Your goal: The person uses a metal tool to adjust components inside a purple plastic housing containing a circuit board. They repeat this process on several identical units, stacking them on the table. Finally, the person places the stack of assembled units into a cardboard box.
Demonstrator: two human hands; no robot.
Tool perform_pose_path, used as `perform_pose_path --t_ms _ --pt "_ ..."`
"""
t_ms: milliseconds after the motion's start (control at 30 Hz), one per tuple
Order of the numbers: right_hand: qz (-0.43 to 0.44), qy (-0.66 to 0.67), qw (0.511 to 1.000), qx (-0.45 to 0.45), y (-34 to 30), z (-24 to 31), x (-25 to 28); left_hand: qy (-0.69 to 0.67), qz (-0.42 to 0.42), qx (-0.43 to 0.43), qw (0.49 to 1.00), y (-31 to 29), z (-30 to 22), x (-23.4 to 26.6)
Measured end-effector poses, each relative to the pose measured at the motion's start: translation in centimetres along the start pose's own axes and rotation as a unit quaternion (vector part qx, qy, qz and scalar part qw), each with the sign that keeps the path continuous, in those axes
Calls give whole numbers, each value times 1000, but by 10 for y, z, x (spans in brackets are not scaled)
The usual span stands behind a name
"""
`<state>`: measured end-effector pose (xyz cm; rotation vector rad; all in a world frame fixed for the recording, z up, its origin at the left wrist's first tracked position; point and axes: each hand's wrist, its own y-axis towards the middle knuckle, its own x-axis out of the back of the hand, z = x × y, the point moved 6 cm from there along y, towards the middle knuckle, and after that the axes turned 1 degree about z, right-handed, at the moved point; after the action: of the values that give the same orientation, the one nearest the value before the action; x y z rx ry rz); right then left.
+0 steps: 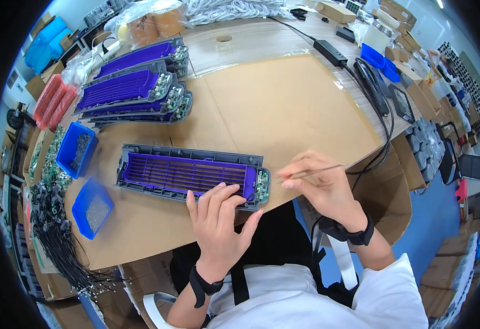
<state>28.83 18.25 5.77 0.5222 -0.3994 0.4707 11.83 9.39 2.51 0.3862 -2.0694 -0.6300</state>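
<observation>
In front of me on the cardboard lies a long grey plastic housing (120, 178) with a purple slatted grille (188, 172) set in it. A green circuit board (262, 185) sits at its right end. My left hand (220, 225) rests on the near right part of the housing, fingers stretched over the edge and grille, thumb apart by the near right corner. My right hand (325, 183) is raised just right of the circuit board, fingers closed on thin metal tweezers (319, 172). The tweezers' tips point left toward the board; whether they pinch anything is too small to tell.
Similar housings (122, 90) are stacked at the back left. Two blue bins (78, 149) (91, 211) of small parts stand at the left, beside bundled black wires (59, 236). Cables and a black power adapter (330, 53) lie along the right; a cardboard box (388, 192) stands below.
</observation>
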Motion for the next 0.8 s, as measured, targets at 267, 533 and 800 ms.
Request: perform_pose_path --t_ms 267,533,800 --pt "97 152 983 29 12 13 -31 0 13 -3 1000 4 -1 -2" --pt "106 129 985 50 18 11 -25 -4 41 16 999 5 0 -1" --pt "100 107 987 71 19 12 -24 -7 55 17 998 4 1 -3"
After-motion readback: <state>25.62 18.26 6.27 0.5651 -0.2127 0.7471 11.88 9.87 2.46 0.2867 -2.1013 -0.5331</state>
